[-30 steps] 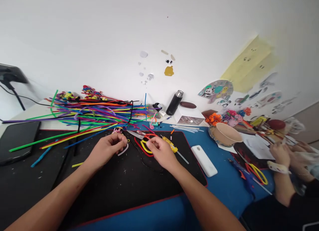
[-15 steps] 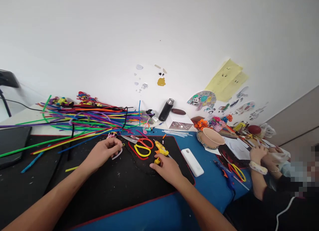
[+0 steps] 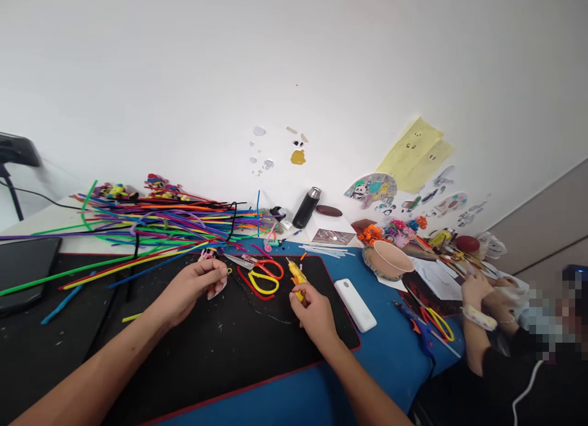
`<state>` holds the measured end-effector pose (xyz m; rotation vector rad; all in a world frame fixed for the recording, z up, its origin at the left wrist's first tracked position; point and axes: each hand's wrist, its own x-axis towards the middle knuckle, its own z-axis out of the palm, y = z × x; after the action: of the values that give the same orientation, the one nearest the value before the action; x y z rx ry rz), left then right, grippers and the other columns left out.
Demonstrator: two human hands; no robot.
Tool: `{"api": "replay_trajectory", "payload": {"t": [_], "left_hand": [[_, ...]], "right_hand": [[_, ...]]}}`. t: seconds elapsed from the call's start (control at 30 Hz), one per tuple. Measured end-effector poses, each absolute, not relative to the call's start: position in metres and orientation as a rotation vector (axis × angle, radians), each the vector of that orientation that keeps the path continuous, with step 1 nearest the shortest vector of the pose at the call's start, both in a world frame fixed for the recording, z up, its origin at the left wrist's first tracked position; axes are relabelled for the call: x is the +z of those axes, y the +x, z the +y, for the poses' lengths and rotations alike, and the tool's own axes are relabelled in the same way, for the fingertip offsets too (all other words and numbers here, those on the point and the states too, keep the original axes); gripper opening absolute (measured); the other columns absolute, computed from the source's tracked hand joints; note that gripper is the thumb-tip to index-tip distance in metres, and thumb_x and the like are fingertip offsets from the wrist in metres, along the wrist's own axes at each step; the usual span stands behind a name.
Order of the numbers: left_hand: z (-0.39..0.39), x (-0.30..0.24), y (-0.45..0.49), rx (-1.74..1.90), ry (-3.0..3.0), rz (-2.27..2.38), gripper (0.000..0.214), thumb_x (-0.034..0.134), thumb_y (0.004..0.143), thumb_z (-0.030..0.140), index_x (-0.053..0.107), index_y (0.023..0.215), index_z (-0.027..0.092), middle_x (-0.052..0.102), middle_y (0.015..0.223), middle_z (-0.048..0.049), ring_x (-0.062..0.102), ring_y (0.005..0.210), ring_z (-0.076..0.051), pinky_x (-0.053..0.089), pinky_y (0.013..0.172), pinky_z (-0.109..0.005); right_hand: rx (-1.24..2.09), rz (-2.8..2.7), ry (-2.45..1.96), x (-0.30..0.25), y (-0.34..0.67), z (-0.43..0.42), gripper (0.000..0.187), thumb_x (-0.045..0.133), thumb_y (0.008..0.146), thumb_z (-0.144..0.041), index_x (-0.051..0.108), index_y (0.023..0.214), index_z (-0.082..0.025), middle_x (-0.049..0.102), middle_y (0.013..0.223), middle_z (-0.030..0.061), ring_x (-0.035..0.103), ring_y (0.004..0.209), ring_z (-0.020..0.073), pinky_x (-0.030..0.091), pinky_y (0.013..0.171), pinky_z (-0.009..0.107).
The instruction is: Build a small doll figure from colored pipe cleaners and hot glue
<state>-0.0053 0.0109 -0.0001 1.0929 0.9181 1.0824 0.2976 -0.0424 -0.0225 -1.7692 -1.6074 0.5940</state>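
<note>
My left hand (image 3: 195,291) is closed in a pinch over the black mat, with a thin white strip (image 3: 217,293) showing below the fingertips; most of the strip is hidden. My right hand (image 3: 315,312) has its fingers closed round the handle of a small yellow hot glue gun (image 3: 297,271), whose nozzle points away from me. Between the hands lie scissors (image 3: 264,283) with red and yellow handles, blades toward the left. A small pink and dark figure (image 3: 208,254) sits just beyond my left fingertips.
Many coloured pipe cleaners (image 3: 174,220) are heaped at the back left. A black flask (image 3: 307,208), a white power bank (image 3: 355,304) and a beige bowl (image 3: 392,260) stand to the right. Farther right are a blue glue gun (image 3: 420,331) and a co-worker's hands (image 3: 478,288).
My right hand has tilted the glue gun more upright, and its grip has shifted slightly right. My left hand has turned a little, so less of the white strip shows.
</note>
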Motion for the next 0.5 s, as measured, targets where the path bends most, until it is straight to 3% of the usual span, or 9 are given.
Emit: {"api": "replay_trajectory", "payload": {"t": [0.23, 0.37, 0.43, 0.5], "left_hand": [[0.006, 0.000, -0.002, 0.984, 0.985, 0.837, 0.040, 0.094, 0.067, 0.050, 0.074, 0.076, 0.017, 0.076, 0.085, -0.0081, 0.065, 0.069, -0.017, 0.047, 0.058, -0.025], [0.001, 0.000, 0.000, 0.891, 0.911, 0.755, 0.035, 0.097, 0.068, 0.044, 0.075, 0.077, 0.017, 0.080, 0.119, -0.0148, 0.076, 0.100, -0.025, 0.059, 0.085, -0.032], [-0.001, -0.003, 0.001, 0.859, 0.849, 0.681, 0.032, 0.098, 0.069, 0.038, 0.075, 0.078, 0.017, 0.080, 0.121, -0.0132, 0.077, 0.107, -0.027, 0.059, 0.096, -0.036], [-0.002, -0.007, 0.002, 0.855, 0.795, 0.622, 0.030, 0.098, 0.070, 0.034, 0.076, 0.077, 0.017, 0.082, 0.107, -0.0103, 0.078, 0.100, -0.023, 0.060, 0.098, -0.036]], "right_hand": [[0.777, -1.526, -1.572, 0.005, 0.269, -0.043, 0.028, 0.065, 0.091, -0.049, 0.070, 0.099, -0.022, 0.048, 0.056, -0.0072, 0.049, 0.040, 0.0133, 0.037, 0.042, 0.025], [0.707, -1.675, -1.483, 0.013, 0.238, -0.037, 0.021, 0.066, 0.090, -0.042, 0.072, 0.097, -0.023, 0.046, 0.053, -0.0073, 0.047, 0.042, 0.0132, 0.037, 0.047, 0.025], [0.683, -1.753, -1.451, 0.012, 0.222, -0.033, 0.019, 0.066, 0.090, -0.039, 0.074, 0.096, -0.023, 0.049, 0.053, -0.0062, 0.049, 0.045, 0.0140, 0.037, 0.049, 0.026], [0.648, -1.817, -1.429, 0.010, 0.207, -0.030, 0.017, 0.068, 0.088, -0.036, 0.075, 0.097, -0.023, 0.051, 0.054, -0.0055, 0.049, 0.048, 0.0143, 0.038, 0.052, 0.026]]}}
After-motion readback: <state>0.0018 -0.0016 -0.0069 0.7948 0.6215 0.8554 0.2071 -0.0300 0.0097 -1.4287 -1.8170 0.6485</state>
